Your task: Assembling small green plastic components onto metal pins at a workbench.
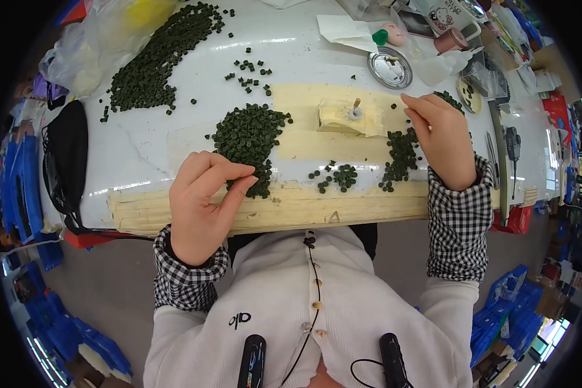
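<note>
My left hand [204, 197] is at the near edge of a heap of small dark green round pieces [246, 136]. Its thumb and forefinger are pinched together; anything between them is too small to make out. To the right, my right hand [443, 136] hovers beside a smaller group of the same pieces [401, 155], fingers curled and thumb close to the forefinger. What it may hold is hidden. Between the hands stands a tape-covered block [333, 119] with a white round fitting and a short brownish pin [356, 103] upright in it.
A larger heap of green pieces [150, 71] spreads at the far left, beside plastic bags [94, 52]. A black face mask [66, 155] lies at the left edge. A round metal lid [390, 67], a pink spool [451, 41] and tweezers [491, 158] are at the right.
</note>
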`<move>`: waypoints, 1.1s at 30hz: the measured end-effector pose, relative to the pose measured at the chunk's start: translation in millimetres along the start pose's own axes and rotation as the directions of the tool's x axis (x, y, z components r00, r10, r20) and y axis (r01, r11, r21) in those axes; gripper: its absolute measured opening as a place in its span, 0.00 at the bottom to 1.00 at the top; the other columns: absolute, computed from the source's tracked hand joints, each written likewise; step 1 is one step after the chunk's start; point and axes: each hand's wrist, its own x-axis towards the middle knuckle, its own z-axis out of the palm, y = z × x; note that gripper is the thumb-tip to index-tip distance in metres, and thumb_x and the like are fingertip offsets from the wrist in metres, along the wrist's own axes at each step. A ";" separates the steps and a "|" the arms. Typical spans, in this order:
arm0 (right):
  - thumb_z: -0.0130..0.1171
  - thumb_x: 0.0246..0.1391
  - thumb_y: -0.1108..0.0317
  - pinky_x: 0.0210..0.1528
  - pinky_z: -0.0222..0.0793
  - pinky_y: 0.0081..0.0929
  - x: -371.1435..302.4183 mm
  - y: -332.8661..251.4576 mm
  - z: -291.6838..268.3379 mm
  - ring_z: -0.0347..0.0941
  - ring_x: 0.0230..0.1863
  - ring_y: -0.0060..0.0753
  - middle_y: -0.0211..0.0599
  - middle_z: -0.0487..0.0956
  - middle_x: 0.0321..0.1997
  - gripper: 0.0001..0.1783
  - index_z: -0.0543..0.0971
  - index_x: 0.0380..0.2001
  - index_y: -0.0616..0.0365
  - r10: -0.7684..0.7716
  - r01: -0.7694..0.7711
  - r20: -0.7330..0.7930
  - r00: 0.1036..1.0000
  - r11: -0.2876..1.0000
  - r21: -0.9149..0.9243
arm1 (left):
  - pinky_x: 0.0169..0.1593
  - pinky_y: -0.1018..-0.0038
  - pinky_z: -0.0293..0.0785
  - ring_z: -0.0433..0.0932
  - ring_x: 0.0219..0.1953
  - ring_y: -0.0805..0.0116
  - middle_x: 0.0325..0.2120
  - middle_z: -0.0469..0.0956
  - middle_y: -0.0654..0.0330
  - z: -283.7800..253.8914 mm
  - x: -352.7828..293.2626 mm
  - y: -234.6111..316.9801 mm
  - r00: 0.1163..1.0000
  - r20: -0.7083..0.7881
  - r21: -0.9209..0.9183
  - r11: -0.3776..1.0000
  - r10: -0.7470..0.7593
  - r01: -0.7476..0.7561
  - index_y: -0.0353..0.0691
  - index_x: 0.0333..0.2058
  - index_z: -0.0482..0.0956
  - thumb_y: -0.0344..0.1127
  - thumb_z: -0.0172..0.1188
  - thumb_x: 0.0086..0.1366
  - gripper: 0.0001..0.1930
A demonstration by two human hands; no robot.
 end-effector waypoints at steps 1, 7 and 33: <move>0.58 0.53 0.77 0.30 0.68 0.25 -2.7 -5.3 -6.5 0.74 0.26 0.36 0.43 0.78 0.30 0.11 0.79 0.40 0.66 0.025 -0.023 -0.047 0.999 0.998 0.051 | 0.32 0.72 0.66 0.70 0.29 0.65 0.24 0.72 0.61 -0.3 -2.2 -0.6 0.999 0.037 0.013 1.000 0.026 -0.026 0.36 0.29 0.81 0.22 0.67 0.48 0.08; 0.62 0.47 0.81 0.29 0.69 0.23 -41.1 -57.0 -31.6 0.75 0.26 0.34 0.41 0.77 0.27 0.06 0.80 0.32 0.66 0.177 -0.149 -0.066 0.982 0.941 0.305 | 0.31 0.71 0.66 0.67 0.28 0.63 0.23 0.68 0.61 11.1 -4.7 2.3 0.964 0.213 0.066 0.982 0.158 -0.175 0.38 0.27 0.79 0.25 0.68 0.47 0.08; 0.67 0.38 0.78 0.34 0.68 0.33 -88.9 -58.6 33.7 0.69 0.31 0.41 0.36 0.74 0.30 0.13 0.78 0.31 0.61 -0.060 0.057 -0.180 0.982 0.998 -0.026 | 0.30 0.70 0.67 0.68 0.29 0.63 0.25 0.69 0.61 20.9 -16.3 -16.6 0.907 0.188 0.306 0.855 0.377 -0.419 0.38 0.31 0.79 0.23 0.68 0.44 0.13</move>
